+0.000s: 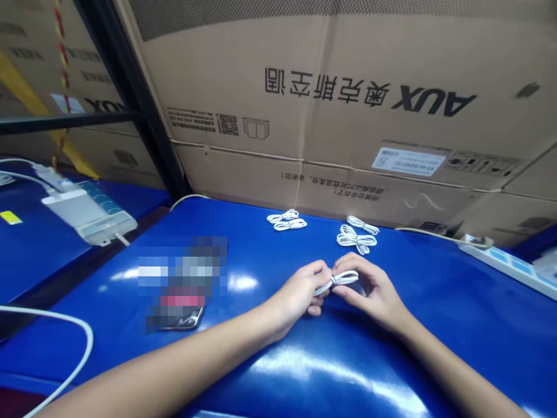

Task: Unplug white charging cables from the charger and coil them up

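Between my two hands is a small white cable bundle point(347, 278), folded into loops and bound with a dark tie at its middle. My left hand point(307, 285) pinches its left end, fingers curled. On the other side my right hand point(373, 287) is closed around the looped end, thumb below and fingers above. The bundle is held just above the blue table surface point(278, 244). Beyond my hands lie more tied white cables: a left group point(290, 224) and a right group point(357, 238), close to the cardboard.
A phone point(187, 318), mostly pixelated, lies left of my hands. A large cardboard box point(243, 174) stands along the back edge. One power strip point(513, 264) is at the right; another point(107, 226) with a white adapter sits left. A white cable point(87, 342) curves at lower left.
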Demonstrator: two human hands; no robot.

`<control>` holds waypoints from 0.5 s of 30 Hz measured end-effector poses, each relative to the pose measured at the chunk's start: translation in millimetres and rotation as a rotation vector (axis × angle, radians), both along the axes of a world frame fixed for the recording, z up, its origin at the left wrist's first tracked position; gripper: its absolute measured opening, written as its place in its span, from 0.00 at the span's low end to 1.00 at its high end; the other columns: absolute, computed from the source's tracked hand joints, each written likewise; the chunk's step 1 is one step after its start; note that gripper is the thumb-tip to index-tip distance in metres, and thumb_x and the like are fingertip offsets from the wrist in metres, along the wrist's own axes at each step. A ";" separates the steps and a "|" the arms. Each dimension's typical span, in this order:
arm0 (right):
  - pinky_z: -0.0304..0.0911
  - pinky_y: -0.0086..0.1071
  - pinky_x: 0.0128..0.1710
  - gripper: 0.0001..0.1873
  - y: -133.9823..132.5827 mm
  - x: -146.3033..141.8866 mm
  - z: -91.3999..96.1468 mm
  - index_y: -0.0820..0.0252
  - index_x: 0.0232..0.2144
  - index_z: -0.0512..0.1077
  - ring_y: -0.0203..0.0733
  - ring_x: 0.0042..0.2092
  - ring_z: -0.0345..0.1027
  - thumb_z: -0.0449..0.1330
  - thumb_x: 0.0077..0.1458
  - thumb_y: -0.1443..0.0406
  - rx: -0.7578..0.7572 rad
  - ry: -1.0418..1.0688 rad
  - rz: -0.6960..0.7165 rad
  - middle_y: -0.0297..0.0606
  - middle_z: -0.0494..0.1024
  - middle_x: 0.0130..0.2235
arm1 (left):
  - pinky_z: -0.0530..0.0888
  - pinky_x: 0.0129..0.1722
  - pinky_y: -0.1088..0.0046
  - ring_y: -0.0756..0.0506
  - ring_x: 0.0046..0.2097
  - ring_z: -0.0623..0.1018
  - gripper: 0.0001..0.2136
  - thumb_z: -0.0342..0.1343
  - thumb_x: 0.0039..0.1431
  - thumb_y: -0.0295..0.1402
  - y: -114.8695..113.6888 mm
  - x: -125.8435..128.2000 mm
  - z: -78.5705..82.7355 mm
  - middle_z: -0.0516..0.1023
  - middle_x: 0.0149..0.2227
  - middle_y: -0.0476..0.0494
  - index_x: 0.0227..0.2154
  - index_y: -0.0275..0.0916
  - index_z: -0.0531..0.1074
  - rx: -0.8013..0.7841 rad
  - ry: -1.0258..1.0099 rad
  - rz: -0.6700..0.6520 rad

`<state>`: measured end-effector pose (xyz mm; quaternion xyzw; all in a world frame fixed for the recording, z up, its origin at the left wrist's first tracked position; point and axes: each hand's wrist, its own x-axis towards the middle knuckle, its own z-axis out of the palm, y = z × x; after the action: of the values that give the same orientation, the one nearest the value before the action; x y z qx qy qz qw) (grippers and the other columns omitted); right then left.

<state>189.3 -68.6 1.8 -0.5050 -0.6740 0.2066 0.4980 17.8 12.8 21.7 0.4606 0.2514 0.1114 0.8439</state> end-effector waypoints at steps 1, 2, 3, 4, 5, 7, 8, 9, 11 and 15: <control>0.69 0.35 0.39 0.05 0.1 0.0 -0.6 0.53 0.39 0.75 0.44 0.40 0.72 0.66 0.60 0.62 0.010 -0.004 -0.002 0.38 0.77 0.38 | 0.46 0.23 0.77 0.55 0.23 0.51 0.13 0.56 0.61 0.38 -0.8 0.4 -0.3 0.56 0.24 0.56 0.28 0.40 0.58 0.024 -0.002 0.003; 0.68 0.35 0.38 0.04 0.4 0.3 -1.1 0.53 0.38 0.74 0.44 0.39 0.72 0.65 0.60 0.62 0.020 -0.013 -0.004 0.38 0.76 0.37 | 0.46 0.24 0.77 0.55 0.23 0.51 0.12 0.55 0.61 0.38 -1.5 0.7 -0.8 0.56 0.24 0.56 0.28 0.40 0.58 0.032 -0.004 0.003; 0.68 0.35 0.37 0.04 0.6 0.9 -1.3 0.53 0.37 0.74 0.43 0.38 0.72 0.66 0.60 0.63 0.028 -0.028 -0.005 0.37 0.77 0.36 | 0.46 0.24 0.77 0.55 0.23 0.51 0.12 0.56 0.60 0.37 -2.0 0.9 -1.4 0.56 0.24 0.57 0.28 0.40 0.59 0.023 -0.005 0.002; 0.68 0.35 0.37 0.04 0.8 1.7 -1.3 0.53 0.37 0.74 0.43 0.37 0.72 0.66 0.59 0.63 0.036 -0.050 -0.002 0.37 0.77 0.36 | 0.46 0.24 0.76 0.55 0.23 0.51 0.11 0.56 0.59 0.36 -2.4 1.0 -2.2 0.56 0.23 0.57 0.28 0.40 0.59 0.013 -0.004 0.007; 0.69 0.35 0.37 0.05 1.0 2.5 -1.0 0.54 0.37 0.75 0.43 0.36 0.72 0.67 0.59 0.64 0.043 -0.077 0.004 0.37 0.77 0.36 | 0.47 0.24 0.76 0.55 0.23 0.52 0.11 0.56 0.58 0.35 -2.6 1.0 -3.0 0.56 0.23 0.57 0.28 0.40 0.59 0.000 -0.003 0.014; 0.70 0.36 0.37 0.04 1.1 3.9 0.3 0.54 0.37 0.76 0.43 0.36 0.73 0.67 0.58 0.64 0.041 -0.131 0.016 0.38 0.79 0.35 | 0.47 0.24 0.76 0.55 0.23 0.52 0.10 0.56 0.56 0.34 -2.8 0.6 -4.5 0.57 0.22 0.56 0.27 0.40 0.59 -0.029 0.001 0.031; 0.70 0.36 0.36 0.04 1.0 4.4 1.2 0.54 0.37 0.77 0.44 0.36 0.73 0.67 0.59 0.63 0.035 -0.157 0.019 0.39 0.79 0.35 | 0.47 0.24 0.76 0.54 0.23 0.52 0.10 0.56 0.55 0.33 -2.9 0.4 -5.0 0.57 0.22 0.56 0.27 0.40 0.59 -0.042 0.003 0.038; 0.71 0.37 0.36 0.04 0.8 4.8 2.0 0.54 0.37 0.77 0.44 0.35 0.74 0.66 0.59 0.62 0.029 -0.179 0.021 0.39 0.79 0.35 | 0.47 0.24 0.76 0.54 0.23 0.52 0.09 0.56 0.54 0.32 -3.0 0.1 -5.4 0.57 0.22 0.56 0.27 0.40 0.59 -0.052 0.006 0.041; 0.72 0.36 0.35 0.04 0.2 5.4 3.2 0.53 0.37 0.78 0.44 0.35 0.74 0.66 0.59 0.61 0.024 -0.207 0.022 0.40 0.80 0.35 | 0.47 0.24 0.76 0.54 0.23 0.52 0.09 0.56 0.53 0.32 -3.4 -0.5 -5.5 0.57 0.21 0.57 0.27 0.40 0.59 -0.067 0.011 0.042; 0.73 0.34 0.35 0.05 -1.5 6.8 3.7 0.53 0.38 0.80 0.43 0.34 0.75 0.65 0.61 0.61 0.052 -0.251 0.047 0.40 0.80 0.36 | 0.47 0.24 0.76 0.55 0.22 0.52 0.09 0.56 0.51 0.30 -4.1 -1.0 -4.6 0.56 0.21 0.57 0.27 0.40 0.59 -0.111 0.012 0.040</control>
<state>196.1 -70.1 5.6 -0.4978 -0.7478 0.1358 0.4178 16.8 8.7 17.1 0.4086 0.2715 0.1115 0.8643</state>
